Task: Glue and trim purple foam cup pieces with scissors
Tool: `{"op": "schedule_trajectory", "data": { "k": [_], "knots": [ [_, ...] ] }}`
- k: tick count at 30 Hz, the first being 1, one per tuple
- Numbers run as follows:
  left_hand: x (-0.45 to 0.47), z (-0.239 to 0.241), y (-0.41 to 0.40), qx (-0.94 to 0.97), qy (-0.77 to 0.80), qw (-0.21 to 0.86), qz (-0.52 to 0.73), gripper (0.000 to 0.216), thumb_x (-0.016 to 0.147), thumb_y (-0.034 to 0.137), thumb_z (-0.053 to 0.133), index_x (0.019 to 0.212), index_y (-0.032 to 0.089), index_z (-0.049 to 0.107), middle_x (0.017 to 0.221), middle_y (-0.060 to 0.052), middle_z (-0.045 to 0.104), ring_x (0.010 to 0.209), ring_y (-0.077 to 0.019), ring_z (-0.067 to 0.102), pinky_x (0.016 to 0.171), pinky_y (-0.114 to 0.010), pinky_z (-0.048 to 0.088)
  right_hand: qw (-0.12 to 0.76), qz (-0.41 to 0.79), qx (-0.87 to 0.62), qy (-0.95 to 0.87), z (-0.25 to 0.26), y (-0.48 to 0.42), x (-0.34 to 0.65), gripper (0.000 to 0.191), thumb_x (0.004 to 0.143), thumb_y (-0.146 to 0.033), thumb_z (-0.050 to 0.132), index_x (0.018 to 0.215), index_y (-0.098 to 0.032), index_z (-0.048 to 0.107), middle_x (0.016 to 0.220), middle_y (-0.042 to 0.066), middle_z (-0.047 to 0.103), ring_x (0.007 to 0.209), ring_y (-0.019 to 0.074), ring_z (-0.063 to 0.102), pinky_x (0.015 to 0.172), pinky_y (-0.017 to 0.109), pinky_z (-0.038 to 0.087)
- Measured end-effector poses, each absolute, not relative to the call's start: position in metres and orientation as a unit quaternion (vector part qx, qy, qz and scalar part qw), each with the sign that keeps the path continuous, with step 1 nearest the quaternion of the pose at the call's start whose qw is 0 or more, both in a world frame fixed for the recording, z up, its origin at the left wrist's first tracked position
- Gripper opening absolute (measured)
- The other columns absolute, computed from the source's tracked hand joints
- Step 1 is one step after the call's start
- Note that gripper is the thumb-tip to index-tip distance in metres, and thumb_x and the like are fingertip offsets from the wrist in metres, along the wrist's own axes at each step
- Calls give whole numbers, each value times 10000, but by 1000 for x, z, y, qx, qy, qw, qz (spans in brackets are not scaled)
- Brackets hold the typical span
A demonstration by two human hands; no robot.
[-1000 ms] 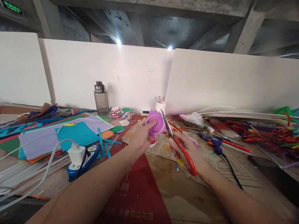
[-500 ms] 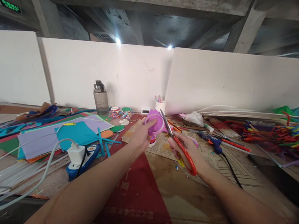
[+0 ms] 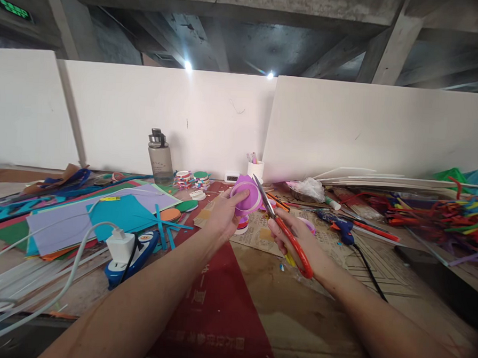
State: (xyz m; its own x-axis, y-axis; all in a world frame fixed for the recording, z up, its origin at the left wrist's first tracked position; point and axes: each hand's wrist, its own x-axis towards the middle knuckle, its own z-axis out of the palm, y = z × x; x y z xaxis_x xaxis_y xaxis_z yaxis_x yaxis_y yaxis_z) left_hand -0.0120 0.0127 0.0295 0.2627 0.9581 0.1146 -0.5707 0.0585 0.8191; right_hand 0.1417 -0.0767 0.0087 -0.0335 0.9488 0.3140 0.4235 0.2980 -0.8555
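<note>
Scissors (image 3: 268,204) clamped in right hand (image 3: 308,241), blades running up-left of that grip, tips right beside purple paper (image 3: 251,197) pinched in left hand (image 3: 221,213).

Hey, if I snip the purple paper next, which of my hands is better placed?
Probably your right hand: it holds the scissors, their blades close beside the purple paper. Your left hand is occupied holding that paper.

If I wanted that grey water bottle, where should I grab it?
Probably round the middle of the water bottle, from the front: it stands upright, its body looks cylindrical, and a white panel stands close behind.
</note>
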Motion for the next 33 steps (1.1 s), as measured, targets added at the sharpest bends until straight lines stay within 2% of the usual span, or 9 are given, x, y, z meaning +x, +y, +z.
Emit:
{"op": "schedule_trajectory", "data": {
  "k": [6,10,14,18,24,29,33],
  "knots": [
    [-11,27,11,434,230,688,534,334,592,254,886,854,152,706,821,-26,716,662,-99,631,603,-198,504,462,302,-522,-650,11,-76,140,426,859,-639,583,973,-229,562,628,-47,462,529,125,425,509,264,359],
    [-10,25,13,423,230,696,533,364,583,241,886,885,149,706,848,-35,722,690,-107,649,635,-205,523,474,310,-513,-645,4,-72,143,397,866,-617,595,939,-230,542,599,-59,451,498,113,407,483,257,350],
    [-8,20,14,408,236,694,544,302,614,206,859,878,156,720,838,-24,714,705,-99,638,644,-190,524,475,333,-499,-644,-1,-70,144,357,876,-580,609,909,-233,532,589,-62,438,477,101,386,453,248,337],
    [-7,16,11,379,254,704,544,252,618,185,849,830,149,717,794,-29,709,682,-106,628,618,-194,516,476,349,-512,-624,-3,-72,142,394,834,-605,650,925,-242,526,590,-62,418,474,104,365,434,256,335],
    [-6,9,13,365,256,716,537,293,595,212,861,846,162,719,824,-32,722,674,-114,633,617,-217,511,463,380,-520,-608,-3,-73,142,412,815,-621,664,858,-241,510,590,-55,417,472,102,374,429,254,337],
    [-4,6,16,363,248,723,533,295,605,202,854,863,160,719,833,-30,722,676,-113,633,604,-217,500,476,368,-525,-602,-2,-71,140,499,758,-661,699,732,-235,441,548,-55,412,443,96,377,413,256,337],
    [-5,10,14,362,249,722,535,313,618,194,852,899,164,718,860,-27,721,704,-114,642,638,-223,512,481,358,-529,-601,2,-74,137,509,755,-677,685,728,-242,422,541,-52,420,442,106,386,421,267,352]
  ]
}}
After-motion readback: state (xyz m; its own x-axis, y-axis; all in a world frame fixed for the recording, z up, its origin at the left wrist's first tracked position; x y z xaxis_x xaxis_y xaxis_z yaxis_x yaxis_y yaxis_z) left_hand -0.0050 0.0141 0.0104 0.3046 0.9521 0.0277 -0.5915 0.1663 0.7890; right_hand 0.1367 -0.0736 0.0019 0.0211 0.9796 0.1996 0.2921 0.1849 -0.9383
